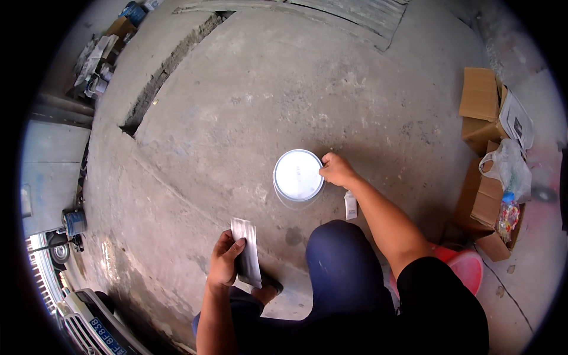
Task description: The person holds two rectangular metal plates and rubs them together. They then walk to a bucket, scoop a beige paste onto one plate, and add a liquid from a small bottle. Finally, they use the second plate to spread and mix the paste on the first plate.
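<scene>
**Stained concrete floor [225,130] all around, and a white-lidded pail [299,175] in the middle of it**

We start at the far left, where a vehicle front [77,322] pokes in at the lower corner, with a blue can [74,222] above it, beside a pale panel [53,165]. Moving right, we follow a broken-edged trench [160,86] slanting up through the concrete.

Now to the action! Here's the left hand [223,257], fingers curled behind a flat silvery packet [246,254], thumb pressed across its front: a firm hold, with the packet upright and well apart from the pail. Next along, we have the pail itself, standing in front of the person, its thin handle [296,207] drooping on the near side. And on its right edge, the right hand [338,170]! We see fingers folded in, tips closed on the rim.

Just below that wrist, we spot a small white container [351,205] on the floor, near the navy trouser knee [340,254]. Further right, a pinkish-red basin [464,269] peeks out past the black sleeve [444,302], and we finish with open cardboard boxes [480,97], a clear plastic bag [512,168] slumped on the nearer one.
</scene>
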Tool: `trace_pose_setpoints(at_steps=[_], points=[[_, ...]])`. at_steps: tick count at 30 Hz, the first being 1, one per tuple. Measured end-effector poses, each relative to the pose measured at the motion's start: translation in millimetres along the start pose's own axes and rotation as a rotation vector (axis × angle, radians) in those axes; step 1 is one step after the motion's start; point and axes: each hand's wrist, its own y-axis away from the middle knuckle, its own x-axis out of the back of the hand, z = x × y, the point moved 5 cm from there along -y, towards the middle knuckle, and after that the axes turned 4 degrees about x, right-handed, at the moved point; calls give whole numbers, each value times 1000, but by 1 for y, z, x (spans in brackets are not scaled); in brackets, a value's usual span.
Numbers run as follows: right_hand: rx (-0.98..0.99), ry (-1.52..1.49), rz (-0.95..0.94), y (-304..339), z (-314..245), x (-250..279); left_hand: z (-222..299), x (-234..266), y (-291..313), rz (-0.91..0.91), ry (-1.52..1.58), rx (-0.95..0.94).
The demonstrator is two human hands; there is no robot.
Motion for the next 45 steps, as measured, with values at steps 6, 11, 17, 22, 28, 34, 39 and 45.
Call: trace_pose_setpoints(at_steps=[6, 11, 17, 22, 28, 34, 39, 45], points=[[-26, 46, 404, 63, -7, 115, 7, 0, -7, 23, 53, -78], [-70, 733, 394, 90, 76, 154, 12, 4, -5, 28, 44, -74], [-220, 940, 44, 94, 206, 84, 22, 10, -3, 134, 217, -107], [245, 136, 51, 76, 14, 36, 23, 19, -4, 197, 405, -183], [337, -895, -683, 154, -200, -55, 36, 1, -7, 123, 539, -238], [11, -1359, -200, 123, -149, -18, 45, 50, 2, 259, 487, -306], [233, -58, 82, 81, -105, 64, 56, 55, 8, 337, 464, -269], [393, 658, -166, 42, -101, -23, 57, 50, 10, 491, 338, -158]])
